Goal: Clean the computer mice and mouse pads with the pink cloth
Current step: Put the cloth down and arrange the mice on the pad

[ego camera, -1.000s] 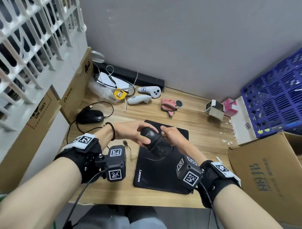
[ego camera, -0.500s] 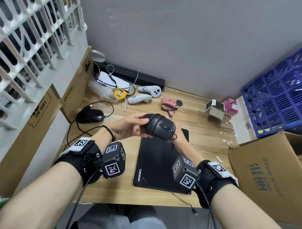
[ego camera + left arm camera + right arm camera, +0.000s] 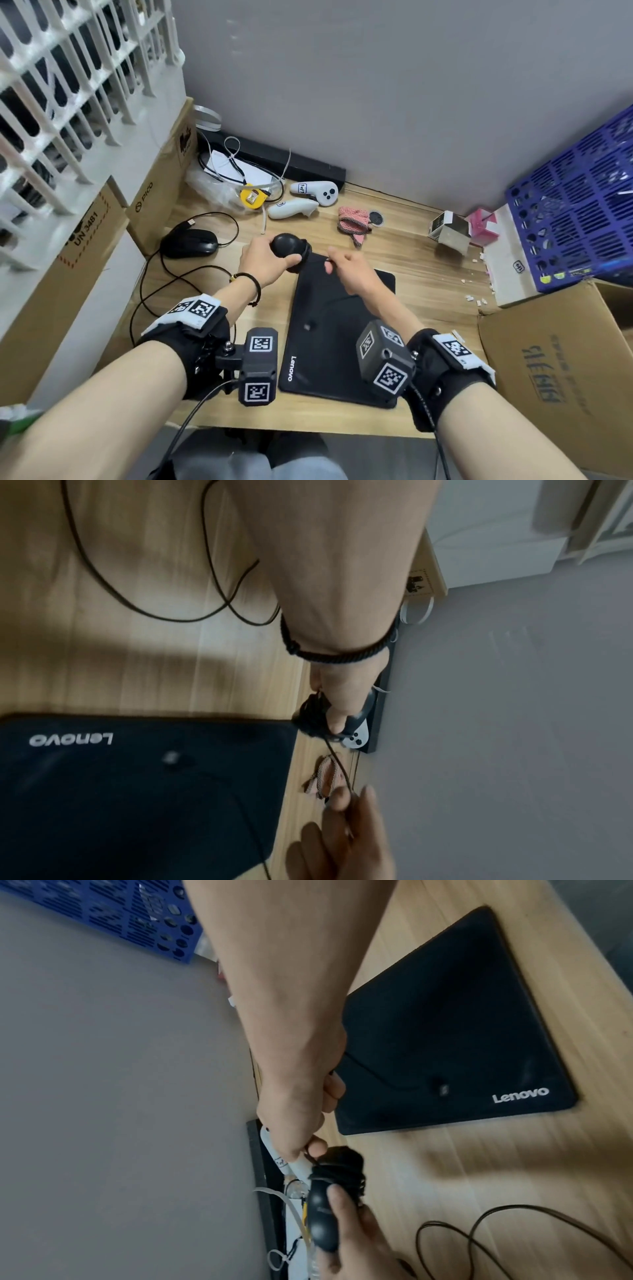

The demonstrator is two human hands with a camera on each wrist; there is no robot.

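Two hands raised over mouse pad (image 3: 342,329), left hand (image 3: 265,258) gripping mouse (image 3: 289,246), right hand (image 3: 349,270) apparently pinching its cable (image 3: 339,767)

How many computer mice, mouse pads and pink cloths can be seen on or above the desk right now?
Computer mice: 2, the held mouse in the left hand and the mouse on the desk
Mouse pads: 1, the black Lenovo pad
Pink cloths: 1, the pink cloth lying untouched
Total: 4

the black mouse pad (image 3: 337,329) reads "lenovo", one cardboard box (image 3: 161,192) at the left reads "pico", and another box (image 3: 65,260) reads "un 3481".
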